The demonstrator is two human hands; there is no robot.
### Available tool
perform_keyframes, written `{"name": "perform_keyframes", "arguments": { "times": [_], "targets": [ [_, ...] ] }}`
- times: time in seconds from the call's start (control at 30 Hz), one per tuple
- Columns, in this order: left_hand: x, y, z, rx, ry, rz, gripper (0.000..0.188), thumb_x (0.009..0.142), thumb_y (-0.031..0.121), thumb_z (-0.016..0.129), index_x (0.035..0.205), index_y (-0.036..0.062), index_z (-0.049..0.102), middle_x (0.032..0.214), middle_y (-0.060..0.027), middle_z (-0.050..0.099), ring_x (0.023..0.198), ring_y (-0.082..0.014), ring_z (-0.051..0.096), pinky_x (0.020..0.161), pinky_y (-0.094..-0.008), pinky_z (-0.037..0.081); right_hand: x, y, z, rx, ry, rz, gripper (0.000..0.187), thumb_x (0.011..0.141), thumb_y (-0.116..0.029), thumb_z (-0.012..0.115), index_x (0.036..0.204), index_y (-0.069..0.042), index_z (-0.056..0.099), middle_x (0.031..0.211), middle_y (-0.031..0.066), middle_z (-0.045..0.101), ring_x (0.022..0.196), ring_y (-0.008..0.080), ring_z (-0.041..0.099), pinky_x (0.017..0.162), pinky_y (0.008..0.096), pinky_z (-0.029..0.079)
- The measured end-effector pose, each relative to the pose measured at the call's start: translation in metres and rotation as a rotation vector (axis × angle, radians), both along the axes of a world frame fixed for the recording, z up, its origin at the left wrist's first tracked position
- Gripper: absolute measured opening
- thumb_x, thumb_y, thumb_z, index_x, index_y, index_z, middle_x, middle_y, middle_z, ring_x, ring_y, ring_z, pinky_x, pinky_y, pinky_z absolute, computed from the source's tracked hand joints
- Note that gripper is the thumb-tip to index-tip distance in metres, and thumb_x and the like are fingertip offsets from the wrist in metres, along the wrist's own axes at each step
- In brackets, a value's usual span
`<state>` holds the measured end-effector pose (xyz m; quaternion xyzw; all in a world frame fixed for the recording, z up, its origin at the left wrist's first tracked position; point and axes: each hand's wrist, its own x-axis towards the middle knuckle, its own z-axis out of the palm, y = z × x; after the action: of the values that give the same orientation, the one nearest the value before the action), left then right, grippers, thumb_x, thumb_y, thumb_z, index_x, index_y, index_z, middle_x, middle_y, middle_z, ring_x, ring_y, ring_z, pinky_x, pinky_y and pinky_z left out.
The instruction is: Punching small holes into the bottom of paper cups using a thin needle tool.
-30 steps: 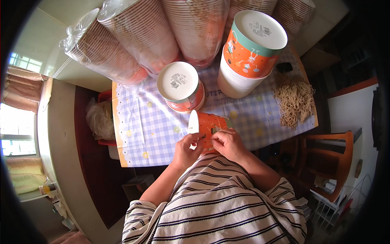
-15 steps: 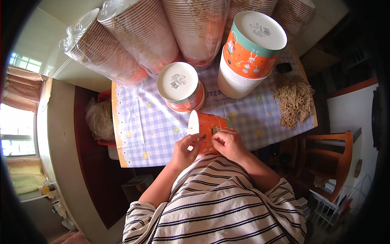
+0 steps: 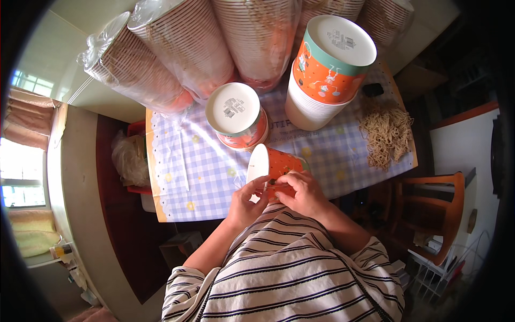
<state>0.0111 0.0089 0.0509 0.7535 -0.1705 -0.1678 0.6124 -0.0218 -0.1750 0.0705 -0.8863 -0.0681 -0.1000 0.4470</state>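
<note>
An orange paper tub with a white inside lies on its side at the table's near edge, against my striped shirt. Its mouth faces left, and a small dark mark shows on the inner wall. My left hand is at the mouth's near rim, thumb and forefinger drawn together. Over the orange wall, my right hand has its fingers pinched close to the left fingertips. Whatever lies between the fingers is too small to name. Just beyond stands an upside-down tub on others.
Plastic-wrapped stacks of tubs line the back of the checked tablecloth. A taller upside-down stack stands back right. Tangled beige cords lie at the right edge, near a small black object. A wooden chair stands at right.
My right hand has shifted slightly, its fingers now reaching further over the tub wall toward the left fingertips. The tub has turned a little, showing more of its white mouth.
</note>
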Motion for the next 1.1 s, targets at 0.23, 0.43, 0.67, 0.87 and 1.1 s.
{"name": "perform_keyframes", "arguments": {
  "times": [0.23,0.43,0.67,0.87,1.1],
  "targets": [
    [-0.001,0.000,0.000,0.019,0.011,0.004,0.036,0.083,-0.003,0.060,0.119,0.0015,0.057,0.085,-0.0072,0.068,0.075,-0.0109,0.062,0.065,-0.0240,0.049,0.001,0.007,-0.018,-0.024,-0.083,0.054,0.018,0.069,-0.007,0.071,0.082,-0.008,0.058,0.071,0.0028,0.062,0.065,0.0226,0.061,0.066,0.0347,0.042],
    [-0.004,-0.003,-0.002,0.067,-0.041,0.039,0.037,0.082,-0.003,0.061,0.118,0.0024,0.057,0.089,-0.0065,0.066,0.071,-0.0117,0.062,0.060,-0.0237,0.048,0.000,0.006,-0.016,-0.002,-0.064,0.044,0.017,0.068,-0.006,0.070,0.077,-0.008,0.056,0.069,0.0021,0.062,0.064,0.0217,0.061,0.065,0.0351,0.040],
    [-0.004,-0.010,0.009,0.196,-0.153,0.022,0.024,0.080,-0.003,0.061,0.103,0.0042,0.063,0.087,-0.0100,0.065,0.069,-0.0174,0.063,0.057,-0.0262,0.049,-0.002,0.005,-0.018,-0.029,-0.038,0.038,0.018,0.066,-0.005,0.068,0.075,-0.009,0.054,0.068,0.0014,0.061,0.064,0.0218,0.061,0.065,0.0358,0.040],
    [-0.001,-0.009,0.013,0.169,-0.144,0.007,0.019,0.080,0.000,0.063,0.099,0.0038,0.064,0.089,-0.0110,0.065,0.072,-0.0185,0.064,0.060,-0.0277,0.050,-0.002,0.005,-0.020,-0.013,-0.058,0.026,0.017,0.067,-0.004,0.067,0.077,-0.009,0.055,0.067,0.0024,0.061,0.064,0.0222,0.061,0.067,0.0356,0.041],
    [-0.001,-0.010,0.004,0.153,-0.152,0.056,0.015,0.079,0.001,0.065,0.094,0.0027,0.062,0.087,-0.0092,0.066,0.070,-0.0151,0.061,0.061,-0.0269,0.049,-0.003,0.002,-0.019,0.001,-0.065,0.000,0.015,0.070,-0.004,0.068,0.081,-0.008,0.057,0.068,0.0041,0.061,0.063,0.0231,0.060,0.069,0.0354,0.041]
  ]
}}
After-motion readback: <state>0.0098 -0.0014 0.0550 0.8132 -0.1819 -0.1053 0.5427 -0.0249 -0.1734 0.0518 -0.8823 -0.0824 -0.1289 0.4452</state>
